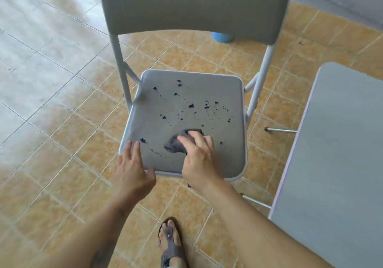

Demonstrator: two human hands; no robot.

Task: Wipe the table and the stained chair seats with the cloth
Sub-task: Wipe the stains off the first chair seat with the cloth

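A grey folding chair stands in front of me, and its seat (pixel 223 93) is spattered with several dark blue stains. My right hand (pixel 199 159) grips a crumpled dark grey cloth (pixel 176 143) and presses it onto the near part of the seat. Over the seat's near left corner, my left hand (pixel 132 168) rests with straight fingers and the thumb at the front edge. The grey table (pixel 335 164) is at the right, with only its left part in view.
The chair's grey backrest (pixel 194 6) rises at the top. Metal table legs (pixel 279 130) run along the floor between chair and table. A blue round object (pixel 221 37) lies on the tiled floor behind the chair. My sandalled foot (pixel 170 240) is below the seat.
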